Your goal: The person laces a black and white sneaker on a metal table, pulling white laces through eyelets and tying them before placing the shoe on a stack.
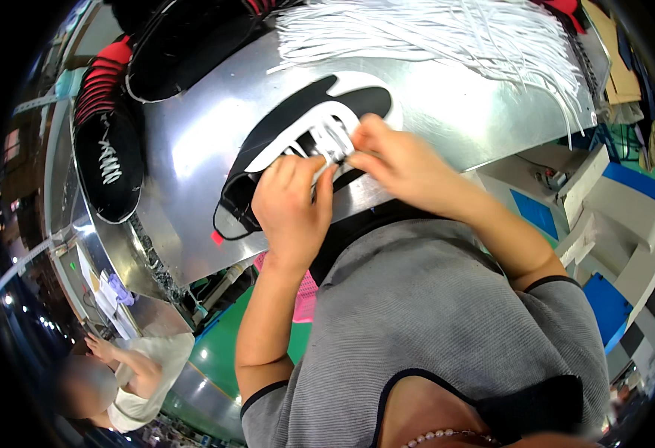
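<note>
A grey short-sleeved top (424, 299) with a fine ribbed texture fills the lower middle of the frame. Narrow black bands edge both sleeves (574, 317), and matching black piping (381, 407) follows the curved neckline. A broader black panel (540, 411) lies beside the neck at lower right. A necklace (439, 434) of round, pale, pearl-like beads shows at the bottom edge. Forearms (269, 317) and hands (291, 205) are bare.
</note>
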A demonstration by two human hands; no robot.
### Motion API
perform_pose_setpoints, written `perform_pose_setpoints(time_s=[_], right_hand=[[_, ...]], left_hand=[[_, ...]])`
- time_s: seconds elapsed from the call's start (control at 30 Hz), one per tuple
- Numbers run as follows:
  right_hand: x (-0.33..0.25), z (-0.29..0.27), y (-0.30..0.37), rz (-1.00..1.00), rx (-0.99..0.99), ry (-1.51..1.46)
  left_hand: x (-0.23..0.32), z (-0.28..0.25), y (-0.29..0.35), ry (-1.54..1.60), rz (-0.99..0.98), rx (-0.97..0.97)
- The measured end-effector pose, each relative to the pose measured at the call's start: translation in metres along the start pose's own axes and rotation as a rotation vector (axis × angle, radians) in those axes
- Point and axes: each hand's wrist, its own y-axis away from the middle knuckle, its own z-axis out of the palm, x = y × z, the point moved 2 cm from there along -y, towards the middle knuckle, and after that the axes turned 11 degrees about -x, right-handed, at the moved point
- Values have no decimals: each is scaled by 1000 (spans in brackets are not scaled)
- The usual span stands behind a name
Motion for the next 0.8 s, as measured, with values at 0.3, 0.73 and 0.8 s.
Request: perform_pose_setpoints(time_s=[0.3,0.73,0.8], right_hand=[[-57,-14,-12,-391,-73,438],[-42,-37,-48,-82,-107,-287],[-58,-89,-57,-388,43,-586]], left_hand=[[6,-4,20,-186,147,93],[-1,0,19,-86,167,52],[1,-2,22,-78,143,30]])
